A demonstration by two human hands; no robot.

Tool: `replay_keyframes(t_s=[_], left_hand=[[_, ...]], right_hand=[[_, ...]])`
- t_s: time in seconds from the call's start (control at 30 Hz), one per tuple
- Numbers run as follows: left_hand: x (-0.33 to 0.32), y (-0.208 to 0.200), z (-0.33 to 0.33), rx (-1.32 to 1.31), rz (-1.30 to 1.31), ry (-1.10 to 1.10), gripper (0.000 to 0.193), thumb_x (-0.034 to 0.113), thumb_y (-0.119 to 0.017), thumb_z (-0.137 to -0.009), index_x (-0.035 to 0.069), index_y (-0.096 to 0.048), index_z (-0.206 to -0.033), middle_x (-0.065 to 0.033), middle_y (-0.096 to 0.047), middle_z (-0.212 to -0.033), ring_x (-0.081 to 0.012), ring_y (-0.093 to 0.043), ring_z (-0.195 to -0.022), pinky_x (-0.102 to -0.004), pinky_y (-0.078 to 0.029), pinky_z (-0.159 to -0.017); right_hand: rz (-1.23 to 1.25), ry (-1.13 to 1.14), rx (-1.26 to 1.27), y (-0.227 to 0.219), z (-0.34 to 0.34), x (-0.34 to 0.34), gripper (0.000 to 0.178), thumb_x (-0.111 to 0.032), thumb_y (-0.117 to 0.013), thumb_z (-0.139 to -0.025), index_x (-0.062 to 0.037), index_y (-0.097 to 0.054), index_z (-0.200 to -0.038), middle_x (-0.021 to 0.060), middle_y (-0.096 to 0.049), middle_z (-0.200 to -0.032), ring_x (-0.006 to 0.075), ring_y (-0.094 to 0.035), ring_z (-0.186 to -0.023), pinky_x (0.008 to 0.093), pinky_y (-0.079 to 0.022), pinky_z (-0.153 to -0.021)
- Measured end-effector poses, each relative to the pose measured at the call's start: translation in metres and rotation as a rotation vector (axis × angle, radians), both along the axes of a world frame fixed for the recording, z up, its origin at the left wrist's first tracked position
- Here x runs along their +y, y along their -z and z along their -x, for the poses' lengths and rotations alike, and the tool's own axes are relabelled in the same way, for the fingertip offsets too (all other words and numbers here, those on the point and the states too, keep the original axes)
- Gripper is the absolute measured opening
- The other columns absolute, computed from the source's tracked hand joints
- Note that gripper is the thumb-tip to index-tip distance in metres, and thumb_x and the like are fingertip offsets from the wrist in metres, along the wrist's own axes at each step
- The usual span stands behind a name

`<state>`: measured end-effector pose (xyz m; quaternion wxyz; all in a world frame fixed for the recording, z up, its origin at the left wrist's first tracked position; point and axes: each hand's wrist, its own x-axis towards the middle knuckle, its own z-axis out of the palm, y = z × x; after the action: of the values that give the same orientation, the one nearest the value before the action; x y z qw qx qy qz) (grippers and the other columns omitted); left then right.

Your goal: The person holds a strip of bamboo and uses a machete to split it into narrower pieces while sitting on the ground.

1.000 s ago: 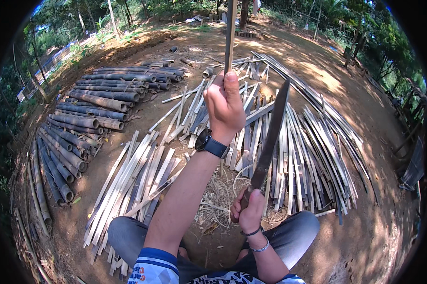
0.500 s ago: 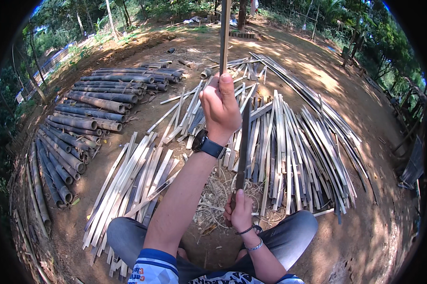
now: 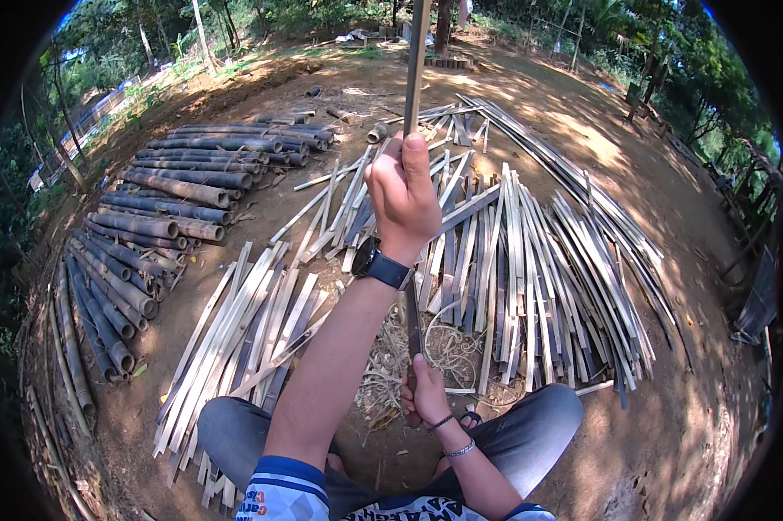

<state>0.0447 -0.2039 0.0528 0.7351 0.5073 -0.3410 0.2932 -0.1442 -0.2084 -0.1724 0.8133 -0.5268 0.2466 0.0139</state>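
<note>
Grip of the left hand (image 3: 405, 198) firm around a bamboo strip (image 3: 416, 71) (right hand (image 3: 428, 395) likewise, around a dark knife (image 3: 415, 334))

Bamboo shavings (image 3: 381, 372): on dirt ground (image 3: 713, 417). Left of shavings: split-bamboo strip pile (image 3: 220, 343). Farther left of shavings, and beyond: stacked bamboo poles (image 3: 179, 186). Right of shavings, and beyond: second strip pile (image 3: 530, 291). Far beyond shavings: trees (image 3: 708, 100).

Sunlight dapples the bare brown ground (image 3: 669, 347); beyond stand green trees (image 3: 713, 104) and a pale, slim trunk (image 3: 204, 39)
</note>
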Motion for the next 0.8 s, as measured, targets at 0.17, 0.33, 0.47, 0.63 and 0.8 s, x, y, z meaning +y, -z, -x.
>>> replay_keyframes(t_s=[0.17,0.33,0.47,0.63,0.8], left_hand=[[0.014,0.004,-0.001,0.023,-0.021,-0.020,0.055,0.049,-0.035,-0.100,0.011,-0.026,-0.060,0.0054,-0.023,-0.054,-0.0053,-0.023,-0.047,-0.0256,-0.015,-0.044],[0.012,0.006,-0.001,0.008,-0.082,-0.086,0.055,0.044,-0.039,-0.098,0.003,-0.039,-0.062,-0.0041,-0.030,-0.047,-0.0156,-0.031,-0.044,-0.0338,-0.024,-0.045],[0.004,-0.002,0.012,0.013,-0.090,-0.165,0.055,0.047,-0.033,-0.100,0.010,-0.030,-0.059,0.0044,-0.028,-0.050,-0.0059,-0.025,-0.047,-0.0267,-0.017,-0.044],[0.013,0.005,0.003,0.022,-0.053,-0.060,0.056,0.047,-0.034,-0.100,0.010,-0.030,-0.058,0.0046,-0.028,-0.050,-0.0059,-0.025,-0.046,-0.0268,-0.018,-0.044],[0.011,0.007,0.008,0.012,-0.114,-0.119,0.053,0.042,-0.042,-0.097,0.002,-0.044,-0.063,-0.0116,-0.038,-0.048,-0.0291,-0.043,-0.045,-0.0399,-0.031,-0.049]], right_hand=[[0.055,0.069,-0.187,-0.062,-0.004,-0.003,0.052,-0.047,-0.036,-0.100,-0.0009,-0.047,-0.077,0.0014,-0.040,-0.050,0.0102,-0.039,-0.036,0.0259,-0.034,-0.035],[0.050,0.254,-0.587,-0.108,0.002,-0.008,0.055,-0.050,-0.034,-0.099,-0.0005,-0.048,-0.080,0.0013,-0.041,-0.051,0.0096,-0.039,-0.038,0.0245,-0.032,-0.036],[0.129,0.073,-0.140,-0.010,0.003,0.003,0.054,-0.049,-0.035,-0.099,-0.0008,-0.048,-0.079,0.0012,-0.040,-0.051,0.0090,-0.038,-0.038,0.0245,-0.031,-0.035],[0.116,0.061,-0.192,-0.065,-0.004,-0.002,0.053,-0.047,-0.034,-0.100,-0.0008,-0.048,-0.079,0.0012,-0.040,-0.051,0.0081,-0.037,-0.037,0.0237,-0.031,-0.035],[0.025,0.257,-0.537,-0.110,-0.003,-0.011,0.055,-0.050,-0.034,-0.099,0.0002,-0.049,-0.082,0.0027,-0.042,-0.052,0.0098,-0.038,-0.037,0.0244,-0.031,-0.036]])
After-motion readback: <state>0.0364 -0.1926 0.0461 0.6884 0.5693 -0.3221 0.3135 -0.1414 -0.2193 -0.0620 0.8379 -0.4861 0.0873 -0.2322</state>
